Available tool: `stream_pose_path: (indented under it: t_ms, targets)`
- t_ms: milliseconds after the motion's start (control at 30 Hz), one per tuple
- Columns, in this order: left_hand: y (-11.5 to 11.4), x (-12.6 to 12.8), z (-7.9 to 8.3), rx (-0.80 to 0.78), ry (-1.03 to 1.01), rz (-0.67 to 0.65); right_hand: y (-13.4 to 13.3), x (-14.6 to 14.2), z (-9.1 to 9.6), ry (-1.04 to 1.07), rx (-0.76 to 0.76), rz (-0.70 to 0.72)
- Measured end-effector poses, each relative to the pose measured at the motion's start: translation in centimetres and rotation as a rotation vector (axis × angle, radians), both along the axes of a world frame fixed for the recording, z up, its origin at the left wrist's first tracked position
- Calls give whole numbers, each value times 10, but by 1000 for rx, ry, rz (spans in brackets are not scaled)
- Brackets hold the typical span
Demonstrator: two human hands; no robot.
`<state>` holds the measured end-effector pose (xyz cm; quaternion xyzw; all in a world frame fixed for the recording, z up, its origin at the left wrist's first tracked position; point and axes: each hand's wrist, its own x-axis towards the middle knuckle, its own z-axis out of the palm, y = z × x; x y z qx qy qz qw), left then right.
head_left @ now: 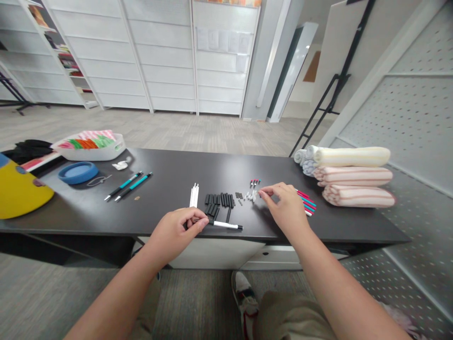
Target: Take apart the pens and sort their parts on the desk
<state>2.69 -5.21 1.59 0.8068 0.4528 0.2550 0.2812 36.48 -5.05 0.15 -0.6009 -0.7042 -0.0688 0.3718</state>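
Observation:
My left hand [180,226] is closed around the black grip end of a partly built pen [222,225], whose white shaft sticks out to the right just above the dark table [159,208]. My right hand [285,205] reaches over a cluster of tiny pen parts [247,194], fingertips pinched together on something I cannot make out. Between the hands lie several black pen sleeves [219,200] and a bundle of white refill tubes [194,194]. Pink and teal pen barrels [307,204] lie just right of my right hand.
Two finished teal pens [129,185] lie at left, near a blue round lid [78,172], a white tray [92,152] of coloured items and a yellow object [17,191]. Rolled towels [354,175] are stacked at the table's right end. My legs are below the front edge.

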Motion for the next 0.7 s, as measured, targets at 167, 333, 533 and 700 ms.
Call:
stream_pose_path:
  t_ms: [167, 333, 533, 700]
  targets:
    - [0, 0, -1, -74, -94, 10, -21, -20, 10, 18, 16, 237]
    - [0, -1, -1, -66, -151, 37, -31, -53, 9, 8, -192, 498]
    - [0, -3, 0, -69, -227, 63, -25, -69, 8, 4, -356, 552]
    - [2, -6, -6, -32, -282, 88, -23, -67, 9, 35, -392, 569]
